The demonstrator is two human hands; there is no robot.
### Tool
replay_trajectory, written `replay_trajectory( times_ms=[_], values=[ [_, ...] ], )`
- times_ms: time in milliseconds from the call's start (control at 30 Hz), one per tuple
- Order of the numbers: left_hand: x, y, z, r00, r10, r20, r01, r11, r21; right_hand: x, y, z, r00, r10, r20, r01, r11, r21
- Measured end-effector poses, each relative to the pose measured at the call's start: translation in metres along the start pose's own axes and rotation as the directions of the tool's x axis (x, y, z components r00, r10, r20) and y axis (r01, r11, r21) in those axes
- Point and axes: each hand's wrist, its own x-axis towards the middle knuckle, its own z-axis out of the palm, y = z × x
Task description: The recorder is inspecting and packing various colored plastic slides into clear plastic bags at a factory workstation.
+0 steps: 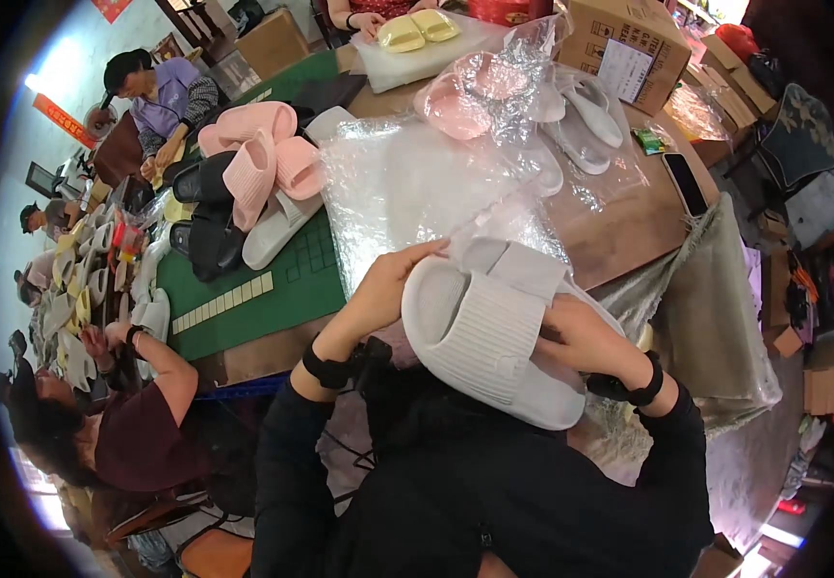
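Grey slippers (482,339): located before the torso (494,486), near side of the desk (629,231). Right hand (586,335): grip clamped on the slippers. Left hand (383,289): positioned at slipper edge; grip closure cannot be determined.

A pale wall (27,144) is hung with an orange-red banner (64,121) and brightly lit; at right, a chair (795,135) is seen.

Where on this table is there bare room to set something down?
Brown wooden tabletop shows bare between the clear plastic bags and the black rectangular phone. Green mat is free between the row of pale squares and those bags. Crowded: the pile of pink, black and grey slippers, and the bag-covered middle.
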Motion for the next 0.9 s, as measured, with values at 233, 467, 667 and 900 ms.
replay_trajectory(
  times_ms=[233,467,667,900],
  values=[
    [-0.001,0.008,0.006,0.971,-0.205,-0.125,0.197,0.977,-0.077,-0.008,-0.003,-0.016,0.998,-0.010,0.068,0.030,0.955,-0.294],
    [0.010,-0.029,0.014,0.969,-0.243,0.052,0.249,0.943,-0.223,0.006,0.004,-0.013,0.919,-0.387,0.073,0.393,0.914,-0.098],
    [0.000,-0.052,0.028,0.991,-0.083,0.106,0.091,0.993,-0.070,0.015,0.022,0.018,0.964,-0.239,0.120,0.209,0.953,0.221],
    [0.000,-0.055,0.028,0.981,-0.191,0.035,0.194,0.948,-0.252,0.000,0.025,0.017,0.999,0.045,0.007,-0.046,0.989,0.139]
  ],
)
